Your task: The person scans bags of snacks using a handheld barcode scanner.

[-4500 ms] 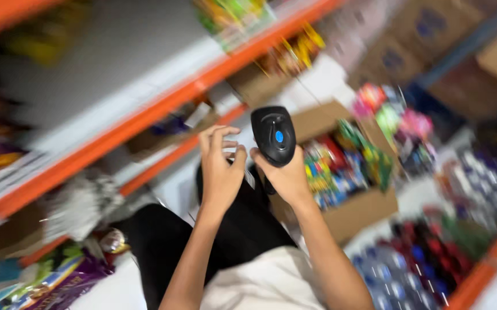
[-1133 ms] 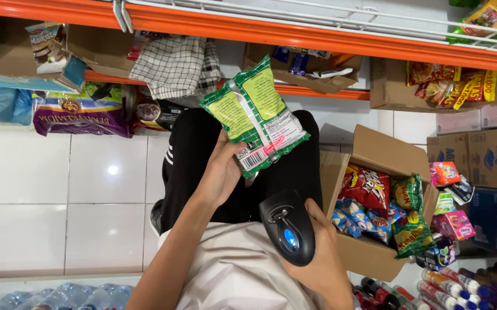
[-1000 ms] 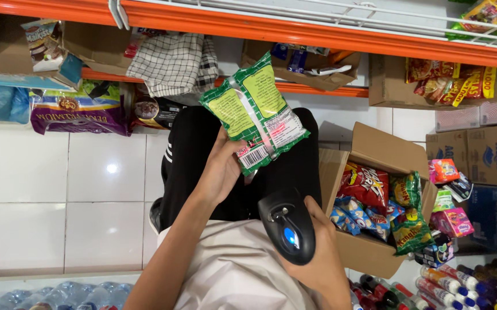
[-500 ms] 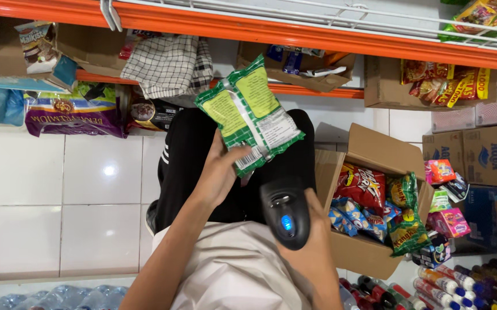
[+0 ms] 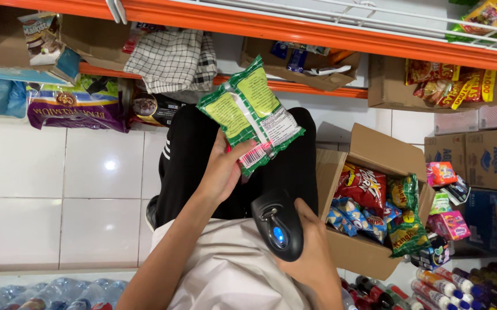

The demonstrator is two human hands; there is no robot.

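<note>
- The left hand (image 5: 222,172) is reaching up from the lower left, forearm bare, fingers closed around the lower edge of a green packet (image 5: 250,115).
- It is holding the packet tilted over the dark trousers (image 5: 188,155), barcode end pointing down toward the scanner (image 5: 277,224).
- The right hand (image 5: 311,258) is coming in from the bottom edge, wrapped tight around the black scanner, blue light showing on its top.
- Scanner and packet are sitting near each other, not touching.
- An open box (image 5: 363,255) of snack bags is lying just to the right of the scanner.
- The left fingers are mostly hiding behind the packet; only the thumb side is showing.
- The right fingers are tucking under the scanner, out of sight, and the wrist is getting cut off by the frame.
- A checked cloth (image 5: 174,60) is hanging at the orange shelf (image 5: 317,31) above the packet.
</note>
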